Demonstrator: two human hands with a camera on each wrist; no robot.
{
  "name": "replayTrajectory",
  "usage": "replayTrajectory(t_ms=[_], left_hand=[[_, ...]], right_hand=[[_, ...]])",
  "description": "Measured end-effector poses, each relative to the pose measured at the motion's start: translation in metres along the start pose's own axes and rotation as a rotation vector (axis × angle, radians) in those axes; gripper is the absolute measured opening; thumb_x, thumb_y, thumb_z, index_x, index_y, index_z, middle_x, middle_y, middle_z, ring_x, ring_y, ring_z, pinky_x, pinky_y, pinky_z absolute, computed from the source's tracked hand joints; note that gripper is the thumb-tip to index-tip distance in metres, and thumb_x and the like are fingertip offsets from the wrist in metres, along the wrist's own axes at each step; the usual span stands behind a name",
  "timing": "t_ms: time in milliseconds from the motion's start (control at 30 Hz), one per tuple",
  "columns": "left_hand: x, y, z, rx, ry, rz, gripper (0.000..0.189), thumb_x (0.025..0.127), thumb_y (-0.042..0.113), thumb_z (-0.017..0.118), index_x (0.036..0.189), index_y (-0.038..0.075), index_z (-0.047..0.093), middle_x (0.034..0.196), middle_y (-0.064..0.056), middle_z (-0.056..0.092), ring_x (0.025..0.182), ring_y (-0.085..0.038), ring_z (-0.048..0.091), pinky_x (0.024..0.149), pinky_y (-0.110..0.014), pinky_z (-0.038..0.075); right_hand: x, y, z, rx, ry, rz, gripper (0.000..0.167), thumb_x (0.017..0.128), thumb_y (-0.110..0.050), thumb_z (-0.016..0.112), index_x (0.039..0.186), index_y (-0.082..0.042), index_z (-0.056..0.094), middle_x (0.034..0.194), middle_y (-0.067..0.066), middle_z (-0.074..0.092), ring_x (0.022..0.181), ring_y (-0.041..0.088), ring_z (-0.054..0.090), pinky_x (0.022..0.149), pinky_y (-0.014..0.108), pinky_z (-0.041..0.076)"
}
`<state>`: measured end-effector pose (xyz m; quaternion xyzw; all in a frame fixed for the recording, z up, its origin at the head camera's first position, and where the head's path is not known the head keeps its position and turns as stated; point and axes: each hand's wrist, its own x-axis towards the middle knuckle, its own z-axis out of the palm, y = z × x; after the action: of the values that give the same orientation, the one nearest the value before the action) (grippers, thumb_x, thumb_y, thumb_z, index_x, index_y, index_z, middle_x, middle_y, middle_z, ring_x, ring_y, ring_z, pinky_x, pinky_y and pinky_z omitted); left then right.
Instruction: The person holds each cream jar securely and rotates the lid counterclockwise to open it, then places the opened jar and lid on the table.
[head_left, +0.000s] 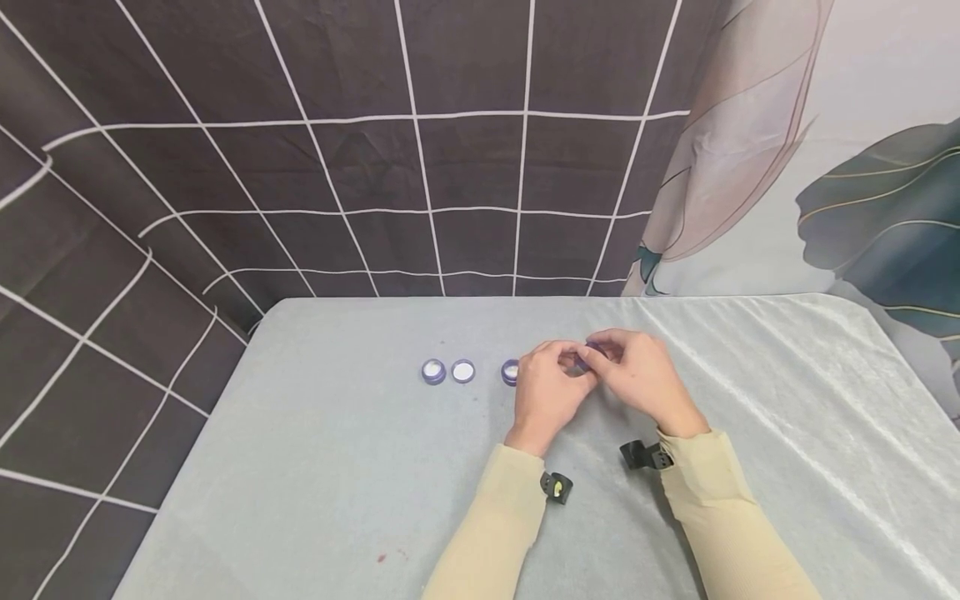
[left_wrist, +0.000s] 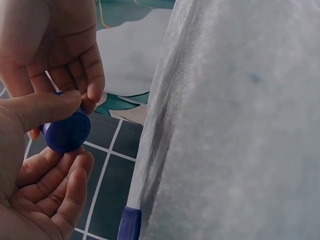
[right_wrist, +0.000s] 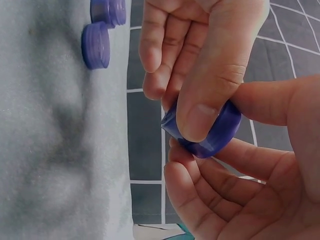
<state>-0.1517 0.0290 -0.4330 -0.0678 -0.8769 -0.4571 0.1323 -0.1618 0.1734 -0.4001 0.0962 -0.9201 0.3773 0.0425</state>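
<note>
Both hands meet over the right half of the table around a small round purple jar (right_wrist: 227,131). My left hand (head_left: 546,385) pinches it with the thumb laid across one side. From the other side, my right hand (head_left: 639,373) holds it between thumb and fingers. A smooth blue round face (left_wrist: 70,134) of it shows in the left wrist view, while a blue edge juts out at an angle under the left thumb in the right wrist view. Much of it is covered by fingers. Just left of my left hand, another purple-rimmed round piece (head_left: 509,372) is partly hidden.
Further left on the grey cloth-covered table (head_left: 322,467) lie a purple jar (head_left: 433,372) with a white top and a flatter purple-rimmed white disc (head_left: 463,372) beside it. A dark tiled-pattern curtain (head_left: 360,167) hangs behind the table, with a leaf-patterned one (head_left: 750,167) at right.
</note>
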Motion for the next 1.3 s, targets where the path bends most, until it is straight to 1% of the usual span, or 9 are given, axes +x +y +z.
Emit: replayTrajectory(t_ms=[167, 533, 767, 1000, 1300], left_hand=[[0.0004, 0.0005, -0.0005, -0.029, -0.004, 0.000, 0.029, 0.074, 0.023, 0.085, 0.100, 0.012, 0.078, 0.090, 0.003, 0.073, 0.080, -0.008, 0.068, 0.073, -0.016, 0.049], [0.0002, 0.0002, 0.0001, -0.044, -0.014, -0.009, 0.030, 0.075, 0.023, 0.084, 0.102, 0.011, 0.077, 0.093, 0.002, 0.074, 0.081, -0.007, 0.068, 0.073, -0.016, 0.049], [0.0003, 0.0009, -0.0004, -0.046, -0.013, -0.007, 0.031, 0.075, 0.024, 0.085, 0.102, 0.011, 0.077, 0.093, 0.002, 0.074, 0.081, -0.008, 0.068, 0.073, -0.015, 0.049], [0.0006, 0.0008, -0.0012, -0.044, -0.021, -0.005, 0.033, 0.075, 0.026, 0.085, 0.104, 0.011, 0.077, 0.093, 0.001, 0.074, 0.080, -0.007, 0.068, 0.072, -0.014, 0.049], [0.0012, 0.0011, -0.0020, -0.052, -0.029, 0.007, 0.034, 0.076, 0.026, 0.086, 0.104, 0.011, 0.077, 0.095, 0.000, 0.074, 0.080, -0.006, 0.068, 0.071, -0.013, 0.048]], right_hand=[[-0.0001, -0.0003, -0.0010, 0.002, -0.012, -0.004, 0.036, 0.095, -0.027, 0.067, 0.114, 0.003, 0.072, 0.096, 0.014, 0.076, 0.087, 0.026, 0.073, 0.078, 0.045, 0.055], [-0.0003, 0.0010, -0.0036, 0.023, -0.037, -0.002, 0.035, 0.096, -0.025, 0.067, 0.116, 0.003, 0.071, 0.101, 0.016, 0.075, 0.092, 0.028, 0.073, 0.081, 0.048, 0.055], [0.0001, 0.0018, -0.0051, 0.009, -0.040, -0.023, 0.033, 0.096, -0.024, 0.067, 0.116, 0.002, 0.071, 0.103, 0.015, 0.075, 0.092, 0.028, 0.073, 0.083, 0.048, 0.054], [-0.0002, 0.0025, -0.0062, 0.034, -0.053, -0.044, 0.033, 0.096, -0.022, 0.067, 0.117, 0.003, 0.070, 0.102, 0.016, 0.075, 0.090, 0.027, 0.073, 0.079, 0.047, 0.056], [0.0004, 0.0052, -0.0081, 0.040, -0.066, -0.089, 0.033, 0.096, -0.021, 0.067, 0.117, 0.005, 0.070, 0.108, 0.018, 0.074, 0.092, 0.029, 0.073, 0.083, 0.049, 0.055]])
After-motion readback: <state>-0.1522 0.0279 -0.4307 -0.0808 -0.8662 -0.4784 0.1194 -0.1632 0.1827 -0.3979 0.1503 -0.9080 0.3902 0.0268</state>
